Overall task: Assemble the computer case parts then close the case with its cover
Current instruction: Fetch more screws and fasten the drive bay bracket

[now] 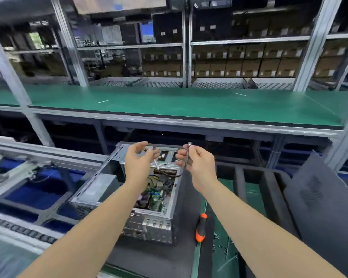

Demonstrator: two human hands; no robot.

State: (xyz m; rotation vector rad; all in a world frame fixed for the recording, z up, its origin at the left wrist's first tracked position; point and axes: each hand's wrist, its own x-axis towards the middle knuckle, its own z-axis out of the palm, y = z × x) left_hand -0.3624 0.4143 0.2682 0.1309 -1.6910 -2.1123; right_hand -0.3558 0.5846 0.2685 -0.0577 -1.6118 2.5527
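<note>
Pinches a black cable point(189, 149) just under its connector between thumb and fingers of the right hand point(199, 161), centre frame, above the open computer case point(149, 221). Holds the left hand point(139, 159) alongside, fingers loosely spread, gripping nothing. Looks like the wiring step, with the cover point(319, 197) leaning at right, not yet fitted, and the screwdriver point(201, 227) lying just right of the case. Calls next for guiding the connector down to its socket and seating it squarely.
</note>
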